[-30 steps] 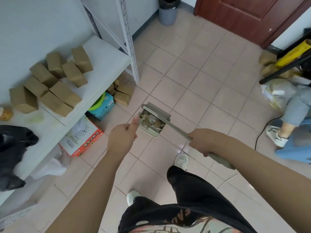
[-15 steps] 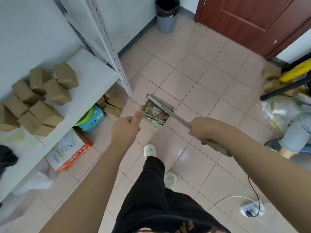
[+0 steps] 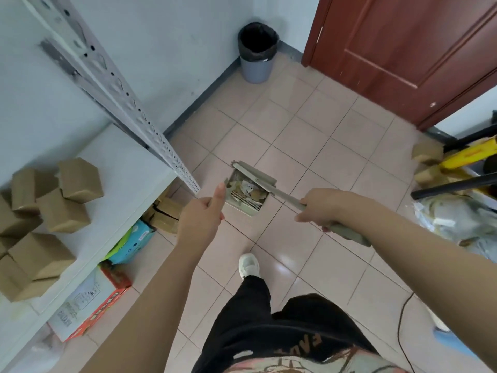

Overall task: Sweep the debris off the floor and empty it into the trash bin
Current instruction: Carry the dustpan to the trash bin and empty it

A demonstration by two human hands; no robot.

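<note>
Several scraps of debris [image 3: 247, 188] lie loose in the dustpan [image 3: 246, 203], held over the floor [image 3: 309, 130] — light and easily spilled, so it wants carrying level. At its 8 o'clock the left hand [image 3: 200, 219] has fingers curled, thumb up (handle hidden beneath). At 4 o'clock the right hand [image 3: 320, 208] clasps the stiff broom handle [image 3: 282, 196] laid across it. At 12 o'clock, well apart, stands the trash bin [image 3: 258, 63].

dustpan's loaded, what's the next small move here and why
Probably carry the dustpan level a step closer to the trash bin: debris already lies in it, the left hand grips it, the right hand grips the broom across it, and the bin stands ahead in the corner.
</note>
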